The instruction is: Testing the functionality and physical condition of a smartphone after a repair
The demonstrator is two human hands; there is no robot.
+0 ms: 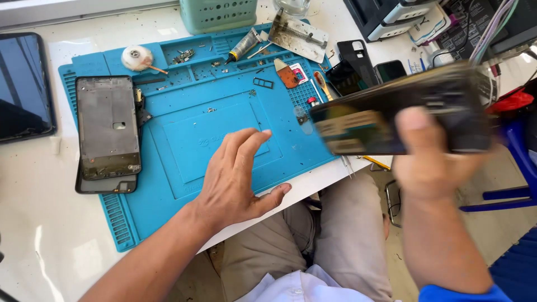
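Observation:
My right hand (433, 159) grips a dark opened phone body (400, 114), held flat in the air past the right edge of the table and blurred by motion. My left hand (235, 179) hovers open with spread fingers over the near part of the blue repair mat (179, 72), holding nothing. On the mat's left side lies a grey phone frame (107, 126) stacked on a black phone piece (106, 183).
A dark tablet (25, 86) lies at the far left. On the mat's far edge sit a white tape roll (136, 57), a glue tube (241, 46), a metal clamp jig (297, 35), small parts and screws. A green basket (218, 14) stands behind. Black phone backs (358, 64) and cables (492, 28) crowd the right.

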